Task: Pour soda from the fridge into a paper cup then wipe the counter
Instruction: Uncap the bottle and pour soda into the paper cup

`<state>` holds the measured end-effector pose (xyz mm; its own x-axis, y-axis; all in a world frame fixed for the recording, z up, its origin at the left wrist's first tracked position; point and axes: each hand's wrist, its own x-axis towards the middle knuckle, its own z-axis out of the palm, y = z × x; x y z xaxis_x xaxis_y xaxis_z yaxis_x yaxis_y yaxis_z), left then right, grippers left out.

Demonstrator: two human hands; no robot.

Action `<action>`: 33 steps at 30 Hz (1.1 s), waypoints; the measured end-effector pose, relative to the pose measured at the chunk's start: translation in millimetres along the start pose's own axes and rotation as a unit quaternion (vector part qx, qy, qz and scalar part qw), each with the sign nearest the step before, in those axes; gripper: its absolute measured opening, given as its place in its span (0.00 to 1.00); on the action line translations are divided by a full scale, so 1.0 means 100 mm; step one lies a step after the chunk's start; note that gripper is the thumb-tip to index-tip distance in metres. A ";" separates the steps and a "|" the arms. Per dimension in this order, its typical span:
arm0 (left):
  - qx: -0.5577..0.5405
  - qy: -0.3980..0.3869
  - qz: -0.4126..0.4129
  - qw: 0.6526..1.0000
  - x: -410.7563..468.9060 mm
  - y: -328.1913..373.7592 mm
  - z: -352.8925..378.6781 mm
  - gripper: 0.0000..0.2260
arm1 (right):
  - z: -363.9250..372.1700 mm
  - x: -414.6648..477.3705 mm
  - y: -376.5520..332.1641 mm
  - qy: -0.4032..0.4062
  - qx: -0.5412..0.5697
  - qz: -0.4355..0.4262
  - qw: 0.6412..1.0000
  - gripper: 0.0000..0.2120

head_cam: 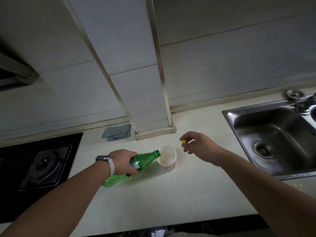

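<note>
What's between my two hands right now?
Head view: the paper cup, between the left hand holding the green bottle and the right hand pinching a yellow cap.

Bottle [142, 161]: green see-through plastic, glossy, with a printed label band. Cap [183, 141]: yellow plastic, too small to tell the finish. Paper cup [168, 161]: white paper, matt inside, faint red print on the outer wall. Desk [171, 194]: pale stone-look top, smooth, finely speckled, low sheen. Cloth [117, 132]: grey fabric, folded, matt, soft-looking weave. Sink [248, 120]: stainless steel, brushed, dull shine with water marks. Drain strainer [295, 94] on the rim: shiny metal. Hob [13, 159]: black glass, glossy. Burner grate [45, 162]: dark metal, matt. Wall tiles [222, 65]: white ceramic, smooth, slight gloss. Corner trim [159, 48]: metal strip, satin. Watch strap [112, 165]: pale, smooth, rubbery look.
</note>
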<state>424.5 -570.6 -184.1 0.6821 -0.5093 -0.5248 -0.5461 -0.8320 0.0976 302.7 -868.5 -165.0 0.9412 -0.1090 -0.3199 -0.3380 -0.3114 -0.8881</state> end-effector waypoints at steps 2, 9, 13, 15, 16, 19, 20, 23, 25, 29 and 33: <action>0.022 -0.001 -0.003 1.000 0.01 -0.01 -0.01 0.19 | -0.01 -0.01 0.04 0.000 0.003 0.002 1.000 0.07; 0.052 0.002 -0.003 0.999 0.05 -0.02 -0.04 0.23 | -0.05 -0.02 0.12 0.002 0.014 0.000 1.000 0.08; 0.065 0.006 0.001 0.998 0.05 -0.02 -0.05 0.23 | -0.07 -0.01 0.14 0.001 0.012 0.005 1.000 0.08; 0.069 0.006 0.003 0.998 0.05 -0.01 -0.06 0.23 | -0.07 0.00 0.15 0.000 0.012 0.005 1.000 0.08; 0.072 0.006 0.003 0.997 0.05 -0.01 -0.07 0.22 | -0.07 0.00 0.15 -0.001 0.012 0.005 1.000 0.08; 0.084 0.002 0.005 0.996 0.04 0.00 -0.08 0.21 | -0.06 0.03 0.16 -0.002 0.015 0.004 1.000 0.07; 0.090 0.002 0.006 0.996 0.04 0.00 -0.09 0.21 | -0.05 0.03 0.16 -0.002 0.014 0.003 1.000 0.07; 0.105 0.009 0.008 0.994 0.03 0.00 -0.11 0.21 | -0.04 0.05 0.17 -0.006 0.015 0.002 1.000 0.08; 0.114 0.014 0.009 0.993 0.03 0.00 -0.11 0.22 | -0.03 0.06 0.17 -0.010 0.013 0.003 1.000 0.08; 0.129 0.020 0.007 0.991 0.00 0.01 -0.12 0.23 | 0.01 0.09 0.18 -0.016 0.012 0.000 1.000 0.08; 0.140 0.030 0.006 0.990 -0.03 -0.01 -0.12 0.24 | 0.05 0.11 0.17 -0.018 0.009 0.001 1.000 0.07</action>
<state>428.8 -571.4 -172.7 0.6970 -0.5382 -0.4739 -0.6628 -0.7357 -0.1393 307.6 -870.7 -185.5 0.9398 -0.0758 -0.3331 -0.3403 -0.2942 -0.8931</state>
